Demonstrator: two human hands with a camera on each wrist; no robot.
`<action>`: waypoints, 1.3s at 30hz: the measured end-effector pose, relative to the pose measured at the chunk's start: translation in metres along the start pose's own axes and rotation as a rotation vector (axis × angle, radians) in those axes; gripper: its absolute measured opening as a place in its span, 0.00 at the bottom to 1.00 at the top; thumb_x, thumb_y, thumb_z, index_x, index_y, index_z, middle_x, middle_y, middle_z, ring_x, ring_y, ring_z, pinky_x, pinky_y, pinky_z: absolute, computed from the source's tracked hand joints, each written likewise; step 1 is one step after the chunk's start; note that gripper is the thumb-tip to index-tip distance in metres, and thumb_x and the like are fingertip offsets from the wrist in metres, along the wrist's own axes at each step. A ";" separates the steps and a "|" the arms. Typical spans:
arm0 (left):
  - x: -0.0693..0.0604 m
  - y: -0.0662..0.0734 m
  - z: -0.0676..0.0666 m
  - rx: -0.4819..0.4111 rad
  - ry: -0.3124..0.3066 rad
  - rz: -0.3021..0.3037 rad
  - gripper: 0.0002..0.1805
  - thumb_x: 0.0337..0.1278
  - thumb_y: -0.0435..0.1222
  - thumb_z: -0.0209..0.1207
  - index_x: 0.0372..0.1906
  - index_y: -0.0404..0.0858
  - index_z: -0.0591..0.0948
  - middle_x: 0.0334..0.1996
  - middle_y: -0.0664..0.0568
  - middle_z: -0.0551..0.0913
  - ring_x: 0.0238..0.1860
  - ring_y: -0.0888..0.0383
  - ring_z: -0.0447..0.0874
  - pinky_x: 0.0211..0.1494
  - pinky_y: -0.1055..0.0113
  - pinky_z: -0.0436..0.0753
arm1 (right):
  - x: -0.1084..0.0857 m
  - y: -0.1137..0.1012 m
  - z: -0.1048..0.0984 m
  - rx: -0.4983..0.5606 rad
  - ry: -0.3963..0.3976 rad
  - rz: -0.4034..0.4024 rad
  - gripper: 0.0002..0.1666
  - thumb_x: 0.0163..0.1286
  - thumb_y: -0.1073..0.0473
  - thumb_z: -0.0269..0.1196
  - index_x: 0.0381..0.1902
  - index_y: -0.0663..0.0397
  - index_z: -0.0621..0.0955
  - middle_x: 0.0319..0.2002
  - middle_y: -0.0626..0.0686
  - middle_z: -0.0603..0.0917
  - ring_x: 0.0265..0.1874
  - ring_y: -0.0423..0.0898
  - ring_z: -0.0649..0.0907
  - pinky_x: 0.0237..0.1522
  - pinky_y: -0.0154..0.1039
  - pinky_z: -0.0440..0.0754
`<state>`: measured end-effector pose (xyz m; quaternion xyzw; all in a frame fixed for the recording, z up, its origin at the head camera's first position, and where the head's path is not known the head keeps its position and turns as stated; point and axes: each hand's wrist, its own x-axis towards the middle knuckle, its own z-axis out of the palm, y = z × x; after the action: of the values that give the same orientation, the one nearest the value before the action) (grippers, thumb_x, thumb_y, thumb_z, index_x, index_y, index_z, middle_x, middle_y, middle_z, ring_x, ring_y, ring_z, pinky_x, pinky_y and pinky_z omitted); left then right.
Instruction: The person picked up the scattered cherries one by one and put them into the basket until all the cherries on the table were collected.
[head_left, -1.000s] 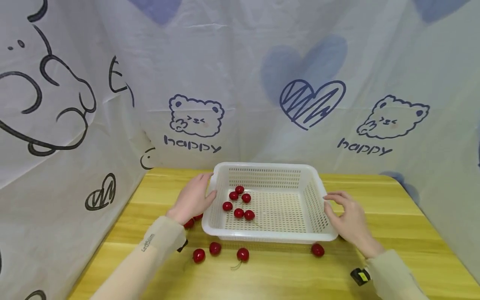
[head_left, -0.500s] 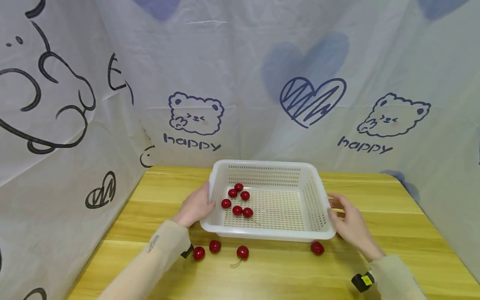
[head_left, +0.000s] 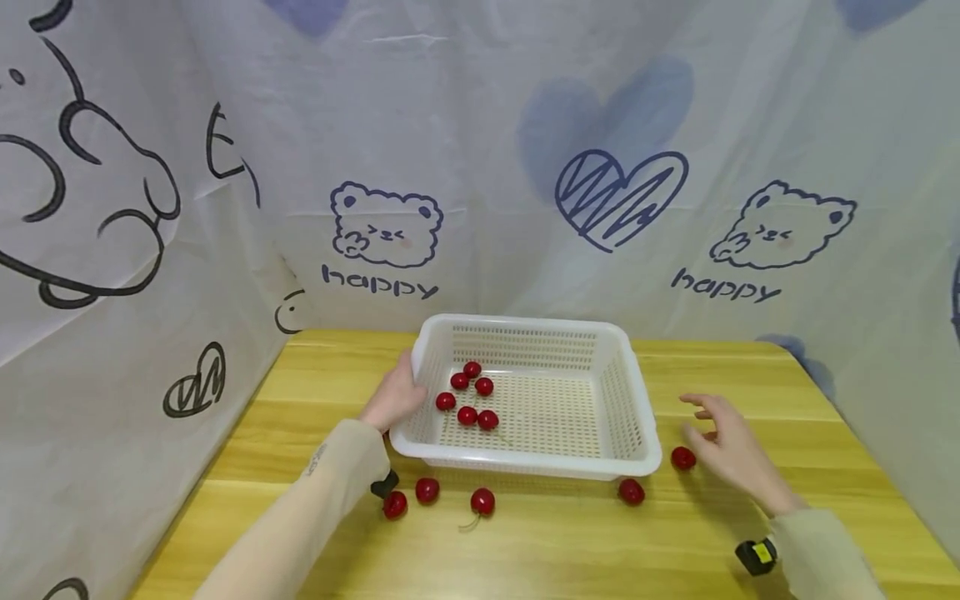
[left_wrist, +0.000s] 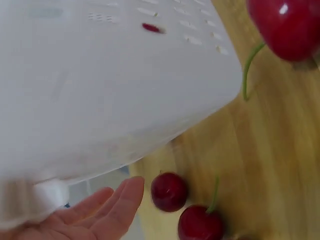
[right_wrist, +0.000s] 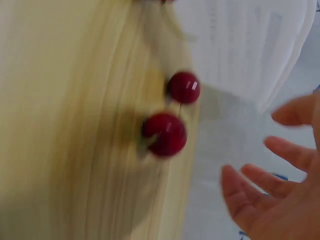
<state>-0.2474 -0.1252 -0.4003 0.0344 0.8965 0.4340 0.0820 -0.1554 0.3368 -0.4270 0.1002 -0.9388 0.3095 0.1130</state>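
Right hand (head_left: 738,454) drawn back from white perforated plastic basket (head_left: 525,464), fingers spread, nothing held | basket at rear of yellow wood-grain surface (head_left: 570,546), rim pinched by left hand (head_left: 395,396) | judged step: basket positioning | next call: left grip loosened

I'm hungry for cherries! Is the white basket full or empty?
Neither, just partly filled: the white basket holds six red cherries, with bare space beside them.

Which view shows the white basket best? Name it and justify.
Head: it frames nearly the whole basket, with six cherries inside. Left wrist shows only part of its outside, close up; right wrist, only a blurred part, upper right.
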 end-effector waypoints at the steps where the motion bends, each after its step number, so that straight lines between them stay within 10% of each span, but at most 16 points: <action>1: 0.001 -0.001 0.001 -0.004 -0.003 -0.011 0.42 0.61 0.27 0.49 0.79 0.33 0.47 0.69 0.27 0.68 0.59 0.32 0.81 0.46 0.47 0.90 | -0.001 0.003 -0.001 -0.033 -0.034 0.011 0.27 0.70 0.62 0.62 0.64 0.66 0.74 0.59 0.72 0.75 0.52 0.68 0.80 0.41 0.49 0.88; 15: 0.004 0.003 0.008 -0.050 -0.028 -0.066 0.45 0.62 0.23 0.49 0.80 0.35 0.42 0.70 0.27 0.66 0.58 0.31 0.81 0.41 0.49 0.90 | -0.006 0.017 0.015 -0.173 -0.272 0.003 0.28 0.55 0.53 0.75 0.53 0.54 0.80 0.49 0.64 0.77 0.47 0.57 0.77 0.44 0.60 0.80; 39: 0.004 0.006 0.007 -0.079 -0.029 -0.108 0.45 0.62 0.22 0.49 0.80 0.38 0.42 0.70 0.28 0.67 0.57 0.32 0.82 0.38 0.50 0.90 | -0.005 0.031 0.017 -0.133 -0.320 -0.059 0.14 0.51 0.59 0.74 0.30 0.48 0.78 0.31 0.48 0.72 0.31 0.39 0.68 0.31 0.31 0.65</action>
<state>-0.2502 -0.1159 -0.4007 -0.0109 0.8780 0.4634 0.1198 -0.1617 0.3514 -0.4592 0.1681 -0.9599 0.2234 -0.0224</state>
